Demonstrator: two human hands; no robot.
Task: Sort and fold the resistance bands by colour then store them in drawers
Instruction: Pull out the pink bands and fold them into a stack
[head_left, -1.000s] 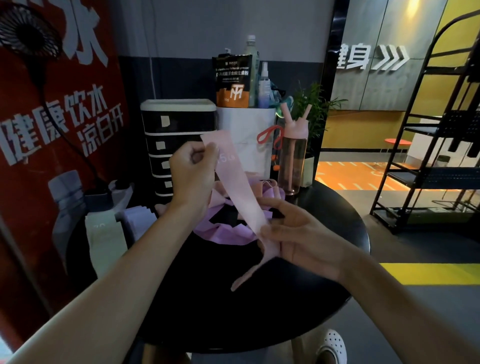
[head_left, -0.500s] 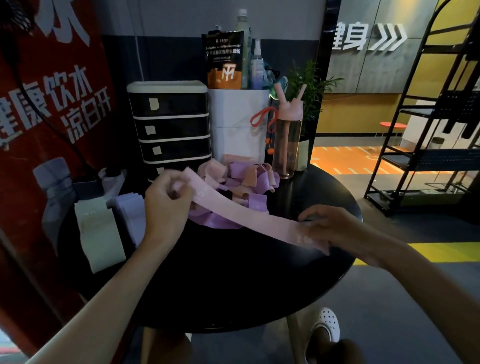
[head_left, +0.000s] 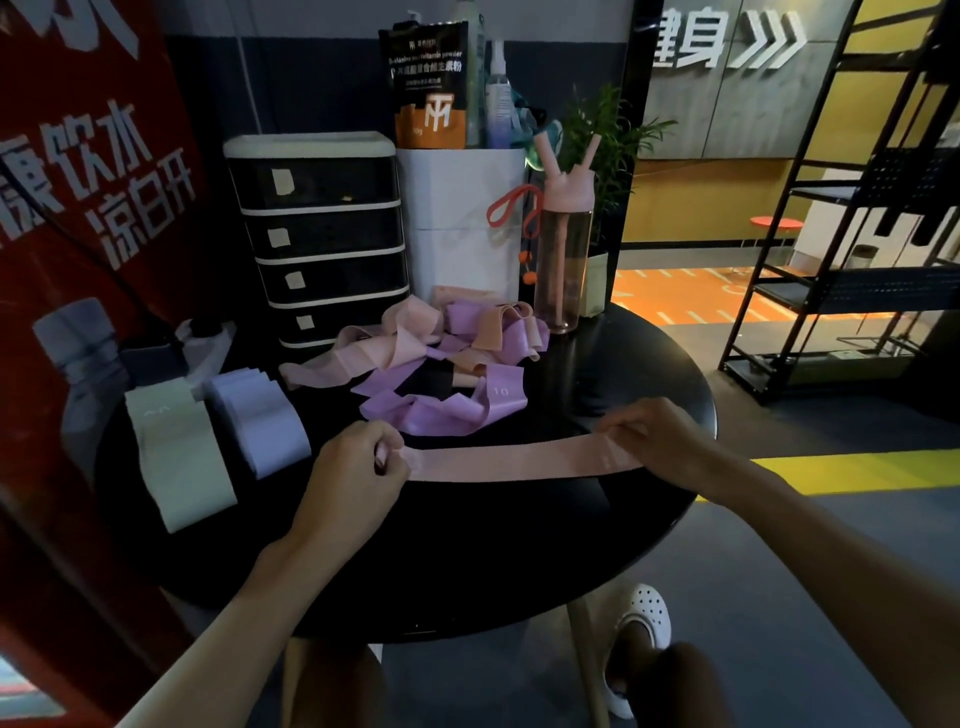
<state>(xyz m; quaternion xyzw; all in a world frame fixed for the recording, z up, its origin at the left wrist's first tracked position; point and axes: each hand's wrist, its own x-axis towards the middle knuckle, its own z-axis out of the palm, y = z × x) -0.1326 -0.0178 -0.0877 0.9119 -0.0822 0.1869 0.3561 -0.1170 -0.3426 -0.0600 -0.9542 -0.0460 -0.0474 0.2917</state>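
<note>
A pink resistance band lies stretched flat across the round black table. My left hand pinches its left end and my right hand pinches its right end. Behind it sits a loose heap of purple, pink and orange bands. Folded pale green bands and folded lavender bands lie in two stacks at the table's left. A black drawer unit with several shut drawers stands at the back left.
A white box holding a pouch and spray bottles stands beside the drawers. A pink water bottle and a potted plant are at the back right. A black metal rack stands to the right, a red banner to the left.
Both hands have lowered the pink band from held up in the air to stretched level on the table. The left hand came down and the right hand moved out to the right.
</note>
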